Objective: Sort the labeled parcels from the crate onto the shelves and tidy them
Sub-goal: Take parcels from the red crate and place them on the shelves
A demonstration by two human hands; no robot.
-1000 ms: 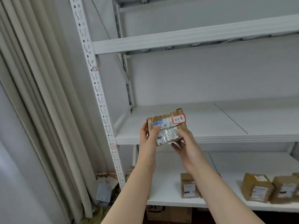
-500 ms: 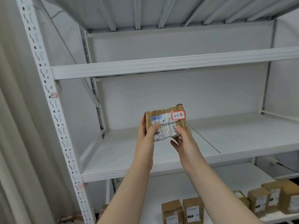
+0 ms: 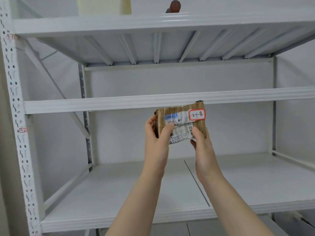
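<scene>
Parcel (image 3: 181,123): small, light, stiff cardboard; take by side edges.
Grip: left hand (image 3: 156,133) and right hand (image 3: 202,143) both clasp it.

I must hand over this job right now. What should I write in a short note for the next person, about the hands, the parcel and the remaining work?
Left hand: grips the parcel at its left edge.
Right hand: holds its lower right corner.
Parcel: held up in front of the rack, not set down; its red-framed tag reads 3-1-8.
Done: this parcel is picked up.
Left: place it on its shelf and straighten it. The crate is out of view, so the remaining count is unknown.
</scene>
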